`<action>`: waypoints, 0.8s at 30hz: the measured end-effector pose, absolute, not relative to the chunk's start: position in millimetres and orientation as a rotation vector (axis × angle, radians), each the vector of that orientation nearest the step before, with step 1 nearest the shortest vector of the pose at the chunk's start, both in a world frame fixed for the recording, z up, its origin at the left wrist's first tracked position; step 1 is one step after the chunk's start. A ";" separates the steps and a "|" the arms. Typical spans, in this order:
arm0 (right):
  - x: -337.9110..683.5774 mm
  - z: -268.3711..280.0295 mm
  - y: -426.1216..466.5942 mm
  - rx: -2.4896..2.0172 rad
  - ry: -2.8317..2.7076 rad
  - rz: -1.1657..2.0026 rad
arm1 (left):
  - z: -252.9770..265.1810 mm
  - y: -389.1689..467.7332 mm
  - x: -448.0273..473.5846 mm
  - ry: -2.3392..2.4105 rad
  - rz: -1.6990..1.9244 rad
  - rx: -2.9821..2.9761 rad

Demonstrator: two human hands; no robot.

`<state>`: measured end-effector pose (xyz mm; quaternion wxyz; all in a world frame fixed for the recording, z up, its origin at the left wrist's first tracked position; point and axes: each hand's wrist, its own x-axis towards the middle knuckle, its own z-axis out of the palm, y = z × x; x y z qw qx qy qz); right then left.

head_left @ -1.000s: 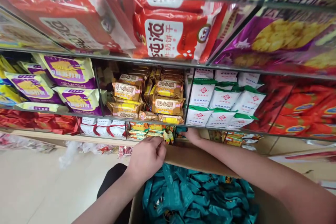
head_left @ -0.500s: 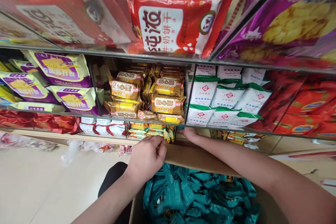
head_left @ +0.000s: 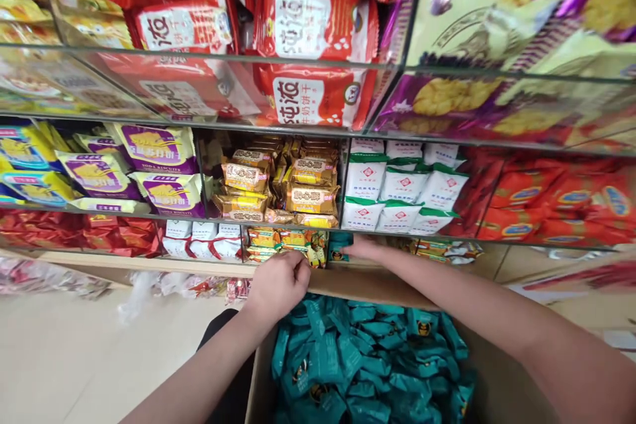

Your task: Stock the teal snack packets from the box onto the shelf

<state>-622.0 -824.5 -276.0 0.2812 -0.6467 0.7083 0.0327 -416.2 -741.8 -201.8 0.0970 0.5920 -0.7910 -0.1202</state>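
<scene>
The right hand (head_left: 365, 250) reaches into the lowest shelf (head_left: 209, 264), just below the middle of the frame, beside a teal packet (head_left: 338, 248); its fingertips are hidden, so I cannot tell whether they pinch it or lie loose. The left hand (head_left: 281, 281) has its fingers curled together over the far left corner of the cardboard box (head_left: 368, 283), apparently gripping the rim. Many more teal packets (head_left: 358, 361) lie in the box, lower middle of the frame. In so low a slot, it would be best to keep the wrist flat beneath the shelf edge, to press packets by their bodies rather than their crimped ends, and to let the left hand hold the box steady. The wrappers look thin, glossy and creased, crumpled into small pillow shapes that will probably slide over one another. The box is plain brown board, stiff and straight-edged. Left of the slot sit shiny yellow packets (head_left: 285, 238); above it, smooth white packets (head_left: 400, 185) with green ends look plump and boxy, and brown packets (head_left: 313, 195) form short bars with jagged ends.
</scene>
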 end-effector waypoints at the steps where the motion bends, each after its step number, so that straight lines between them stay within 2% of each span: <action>1: -626.3 -262.1 -817.5 -1.774 1.876 0.073 | -201.8 -742.0 -415.9 -2.343 -0.348 1.744; 5: -642.2 -199.9 -754.5 -1.968 1.742 -0.055 | -202.3 -741.6 -414.8 -2.347 -0.340 1.737; 8: -648.2 -179.2 -679.5 -2.245 1.591 -0.376 | -203.2 -741.4 -415.1 -2.352 -0.311 1.733; 9: -650.0 -182.9 -655.0 -2.353 1.493 -0.431 | -203.4 -741.4 -415.5 -2.354 -0.287 1.742; 11: -655.9 -205.9 -614.3 -2.497 1.370 -0.320 | -203.5 -741.4 -416.8 -2.363 -0.230 1.772; 15: -678.0 -274.4 -576.4 -2.349 1.831 0.075 | -202.8 -740.5 -418.8 -2.377 -0.193 1.774; 17: -689.2 -295.2 -573.3 -2.248 1.988 0.176 | -202.0 -739.7 -418.3 -2.355 -0.202 1.735; 24: -720.7 -287.5 -579.6 -2.170 1.951 -0.117 | -197.5 -707.1 -420.6 -2.316 0.011 0.868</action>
